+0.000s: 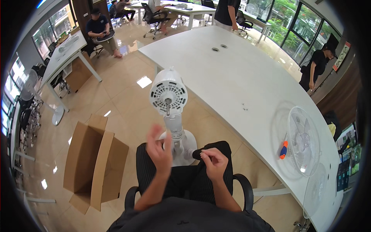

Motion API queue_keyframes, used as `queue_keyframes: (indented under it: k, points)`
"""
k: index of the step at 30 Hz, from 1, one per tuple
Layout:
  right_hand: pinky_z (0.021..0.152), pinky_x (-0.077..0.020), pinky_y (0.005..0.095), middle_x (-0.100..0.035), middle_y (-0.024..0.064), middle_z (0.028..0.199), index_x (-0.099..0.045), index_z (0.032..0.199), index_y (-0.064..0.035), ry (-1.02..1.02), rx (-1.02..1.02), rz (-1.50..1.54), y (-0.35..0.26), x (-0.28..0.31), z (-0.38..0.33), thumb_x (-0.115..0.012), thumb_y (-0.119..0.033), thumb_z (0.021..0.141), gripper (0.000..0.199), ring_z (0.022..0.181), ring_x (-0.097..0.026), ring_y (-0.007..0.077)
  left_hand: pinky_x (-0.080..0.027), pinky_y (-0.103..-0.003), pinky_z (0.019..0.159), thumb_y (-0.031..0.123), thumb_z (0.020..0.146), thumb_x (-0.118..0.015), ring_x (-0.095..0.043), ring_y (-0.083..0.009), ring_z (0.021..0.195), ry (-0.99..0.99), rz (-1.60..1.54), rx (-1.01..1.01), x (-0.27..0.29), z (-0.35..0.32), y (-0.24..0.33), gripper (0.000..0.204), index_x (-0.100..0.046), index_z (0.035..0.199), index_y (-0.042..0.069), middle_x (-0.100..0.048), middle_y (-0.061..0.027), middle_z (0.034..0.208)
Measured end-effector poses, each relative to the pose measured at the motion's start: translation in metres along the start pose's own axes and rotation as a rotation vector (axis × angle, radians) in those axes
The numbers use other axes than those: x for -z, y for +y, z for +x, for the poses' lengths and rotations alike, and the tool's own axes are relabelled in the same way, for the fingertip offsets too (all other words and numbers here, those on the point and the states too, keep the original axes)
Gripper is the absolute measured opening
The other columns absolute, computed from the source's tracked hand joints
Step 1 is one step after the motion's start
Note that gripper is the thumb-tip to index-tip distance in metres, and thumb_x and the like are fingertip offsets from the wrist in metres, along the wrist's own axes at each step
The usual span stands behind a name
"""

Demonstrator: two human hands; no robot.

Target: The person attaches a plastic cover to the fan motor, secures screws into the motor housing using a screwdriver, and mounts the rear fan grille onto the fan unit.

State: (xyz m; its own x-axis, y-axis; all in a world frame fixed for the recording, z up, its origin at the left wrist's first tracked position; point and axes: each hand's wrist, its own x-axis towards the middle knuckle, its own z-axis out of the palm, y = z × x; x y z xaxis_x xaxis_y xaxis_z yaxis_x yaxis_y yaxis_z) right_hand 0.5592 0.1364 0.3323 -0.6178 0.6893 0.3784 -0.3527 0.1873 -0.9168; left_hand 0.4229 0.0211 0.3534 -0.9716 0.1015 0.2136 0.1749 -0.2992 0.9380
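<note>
A white pedestal fan without its guard or blades stands on the floor between my knees. Its motor head (168, 94) with the bare shaft faces me above the round base (185, 149). My left hand (160, 151) is raised just in front of the fan's neck, fingers spread and blurred, holding nothing. My right hand (214, 162) hovers over my right thigh with its fingertips pinched together. I cannot tell whether anything small is between them.
On the long white table (232, 77) to my right lie a clear fan guard with blades (303, 141) and an orange and blue screwdriver (284, 150). An open cardboard box (94, 166) stands on the floor at my left. Other people sit and stand farther off.
</note>
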Motion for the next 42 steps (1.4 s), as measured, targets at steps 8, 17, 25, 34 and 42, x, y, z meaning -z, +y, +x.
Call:
queue_keyframes:
  k: [8, 17, 25, 34, 42]
  points:
    - [0.068, -0.0486, 0.0283, -0.063, 0.0078, 0.086, -0.075, 0.088, -0.0029, -0.036, 0.243, -0.386, -0.006, 0.006, -0.007, -0.078, 0.002, 0.071, 0.017, 0.079, -0.06, 0.0197, -0.051, -0.03, 0.081, 0.029, 0.102, -0.054, -0.065, -0.0144, 0.086, -0.495, -0.445, 0.932, -0.002, -0.084, 0.006, 0.03, -0.069, 0.102, 0.003, -0.07, -0.006, 0.095]
    - [0.072, -0.0502, 0.0257, -0.065, 0.0087, 0.093, -0.075, 0.088, -0.0016, -0.099, 0.089, -0.328, -0.008, 0.015, -0.019, -0.076, 0.003, 0.075, 0.014, 0.084, -0.064, 0.0167, -0.046, -0.032, 0.092, 0.031, 0.1, -0.057, -0.06, -0.0136, 0.1, -0.463, -0.708, 1.24, 0.004, -0.086, -0.015, 0.022, -0.064, 0.108, 0.012, -0.064, -0.0004, 0.104]
    - [0.079, -0.0511, 0.0274, -0.067, 0.011, 0.099, -0.074, 0.091, 0.0011, -0.11, -0.115, -0.034, -0.002, 0.021, -0.022, -0.073, 0.001, 0.081, 0.01, 0.088, -0.065, 0.0152, -0.047, -0.028, 0.085, 0.033, 0.099, -0.059, -0.057, -0.0111, 0.091, -0.426, -0.954, 1.444, 0.0, -0.102, -0.038, 0.021, -0.064, 0.105, 0.015, -0.061, 0.0033, 0.098]
    - [0.078, -0.0485, 0.0324, -0.066, 0.0078, 0.098, -0.067, 0.104, -0.0029, 0.554, -0.077, -0.656, -0.033, 0.114, 0.018, -0.074, -0.016, 0.083, 0.026, 0.083, -0.061, 0.0173, -0.054, -0.027, 0.079, 0.019, 0.095, -0.065, -0.066, -0.0122, 0.09, -0.299, -0.691, 1.302, 0.002, -0.093, -0.046, 0.017, -0.068, 0.107, 0.006, -0.07, -0.0028, 0.1]
    - [0.091, -0.0469, 0.049, -0.054, 0.0222, 0.118, -0.05, 0.121, 0.003, 1.014, -0.372, -1.603, -0.041, 0.252, 0.043, -0.077, -0.039, 0.078, 0.065, 0.11, -0.055, 0.0399, -0.055, -0.028, 0.079, 0.013, 0.094, -0.066, -0.066, -0.0128, 0.085, -0.388, -0.598, 1.12, 0.0, -0.092, -0.044, 0.019, -0.069, 0.11, 0.004, -0.07, -0.0048, 0.097]
